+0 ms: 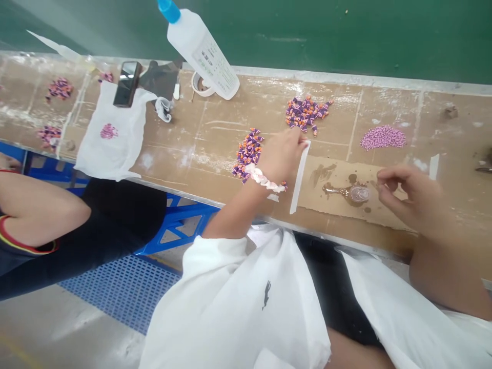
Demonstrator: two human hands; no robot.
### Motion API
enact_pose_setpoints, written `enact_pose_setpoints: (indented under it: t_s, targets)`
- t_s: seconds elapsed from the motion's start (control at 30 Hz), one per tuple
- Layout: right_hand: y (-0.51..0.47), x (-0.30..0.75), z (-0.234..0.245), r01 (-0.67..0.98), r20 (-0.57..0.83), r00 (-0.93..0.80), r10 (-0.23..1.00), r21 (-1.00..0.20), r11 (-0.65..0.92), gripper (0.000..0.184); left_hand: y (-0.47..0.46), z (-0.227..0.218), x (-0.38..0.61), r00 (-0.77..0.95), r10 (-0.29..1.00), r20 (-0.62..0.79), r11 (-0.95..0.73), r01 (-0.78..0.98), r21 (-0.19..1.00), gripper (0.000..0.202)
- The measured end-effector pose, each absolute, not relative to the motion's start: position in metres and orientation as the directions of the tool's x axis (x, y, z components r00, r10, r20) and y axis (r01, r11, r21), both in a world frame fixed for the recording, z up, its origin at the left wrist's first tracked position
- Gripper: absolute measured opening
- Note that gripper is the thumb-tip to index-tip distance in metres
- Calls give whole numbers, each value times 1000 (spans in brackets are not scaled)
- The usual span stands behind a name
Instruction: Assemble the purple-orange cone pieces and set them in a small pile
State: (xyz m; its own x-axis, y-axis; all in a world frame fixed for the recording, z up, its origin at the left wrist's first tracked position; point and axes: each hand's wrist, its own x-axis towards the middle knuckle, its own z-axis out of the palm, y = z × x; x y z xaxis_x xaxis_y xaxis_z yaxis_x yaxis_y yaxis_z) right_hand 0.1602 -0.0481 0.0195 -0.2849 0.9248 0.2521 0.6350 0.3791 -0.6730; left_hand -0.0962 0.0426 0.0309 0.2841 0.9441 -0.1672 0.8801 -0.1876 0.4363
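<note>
My left hand (283,154) rests knuckles-up on the brown worktop (192,138), fingers curled at the top end of a long white strip (299,177); a pale beaded bracelet (263,179) circles its wrist. A heap of small purple-and-orange pieces (248,152) lies just left of it and another heap (305,113) just beyond. My right hand (407,192) hovers over a cardboard sheet (338,205), fingertips pinched together beside a glue puddle (358,193). What the pinch holds is too small to see.
A pile of pink pieces (383,137) lies at the right rear. A white bottle with a blue cap (202,48) leans at the back near a tape roll (202,84). A phone (127,83) lies on a white bag (115,133). Another person's arm (38,215) is at left.
</note>
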Motion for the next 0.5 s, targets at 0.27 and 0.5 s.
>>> enact_pose_setpoints:
  t_s: [0.27,0.5]
  targets:
    - [-47,149,18,333,497,128,858,-836,435,25,9,17,-15,726,674,-136,568,-391,724,23]
    - [-54,148,24,415,499,-18,866,-784,461,28,-2,-4,-9,794,599,-108,671,-424,608,34]
